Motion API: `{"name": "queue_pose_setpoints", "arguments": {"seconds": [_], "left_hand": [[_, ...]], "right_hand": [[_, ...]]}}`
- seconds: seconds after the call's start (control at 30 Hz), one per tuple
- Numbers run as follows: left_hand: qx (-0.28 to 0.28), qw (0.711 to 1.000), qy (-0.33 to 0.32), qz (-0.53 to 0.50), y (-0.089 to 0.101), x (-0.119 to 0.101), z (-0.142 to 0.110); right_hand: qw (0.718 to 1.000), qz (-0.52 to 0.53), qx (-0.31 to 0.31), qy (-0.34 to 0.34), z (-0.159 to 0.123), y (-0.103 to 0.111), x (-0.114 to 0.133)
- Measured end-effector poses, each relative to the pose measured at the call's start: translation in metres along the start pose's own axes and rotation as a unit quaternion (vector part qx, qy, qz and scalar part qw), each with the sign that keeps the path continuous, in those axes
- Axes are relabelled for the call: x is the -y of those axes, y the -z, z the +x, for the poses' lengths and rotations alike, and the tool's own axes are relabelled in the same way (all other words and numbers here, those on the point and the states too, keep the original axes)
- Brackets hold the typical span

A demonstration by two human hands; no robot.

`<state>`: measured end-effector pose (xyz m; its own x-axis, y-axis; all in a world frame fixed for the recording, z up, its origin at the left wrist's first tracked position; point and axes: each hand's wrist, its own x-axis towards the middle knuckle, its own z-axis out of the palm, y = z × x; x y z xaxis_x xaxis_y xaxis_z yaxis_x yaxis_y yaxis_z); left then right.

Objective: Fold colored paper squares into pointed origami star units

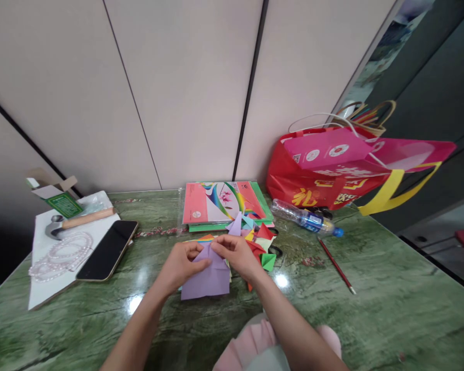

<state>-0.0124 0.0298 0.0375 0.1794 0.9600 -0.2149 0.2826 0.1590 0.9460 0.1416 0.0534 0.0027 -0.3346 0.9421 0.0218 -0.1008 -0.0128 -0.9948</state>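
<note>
A sheet of purple origami paper with crease lines hangs between my two hands, its lower edge toward me. My left hand pinches its upper left part between thumb and fingers. On the upper right, my right hand grips the paper near its top edge with bent fingers. More coloured sheets lie partly hidden behind the purple one. Just beyond my right hand is a pile of folded paper pieces in red, green, yellow and purple.
A pack of coloured paper lies by the wall. To the right are a plastic bottle, a pencil and a red gift bag. At left are a phone, a hammer, bead strands and a small box.
</note>
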Motion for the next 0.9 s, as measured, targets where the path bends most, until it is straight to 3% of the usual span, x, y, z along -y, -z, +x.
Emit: {"name": "queue_pose_setpoints", "arguments": {"seconds": [0.37, 0.63, 0.9], "left_hand": [[0.010, 1.000, 0.002, -0.007, -0.0005, 0.0040, 0.0018], [-0.004, 0.996, 0.033, -0.079, -0.0032, 0.0061, 0.0041], [0.003, 0.994, 0.032, -0.107, -0.0030, 0.0062, 0.0035]], "right_hand": [[0.998, -0.034, -0.053, -0.018, 0.0024, -0.0058, -0.0032], [0.997, -0.070, -0.004, 0.013, 0.0020, -0.0034, -0.0059], [0.996, -0.070, -0.057, 0.018, 0.0022, -0.0065, -0.0066]]}}
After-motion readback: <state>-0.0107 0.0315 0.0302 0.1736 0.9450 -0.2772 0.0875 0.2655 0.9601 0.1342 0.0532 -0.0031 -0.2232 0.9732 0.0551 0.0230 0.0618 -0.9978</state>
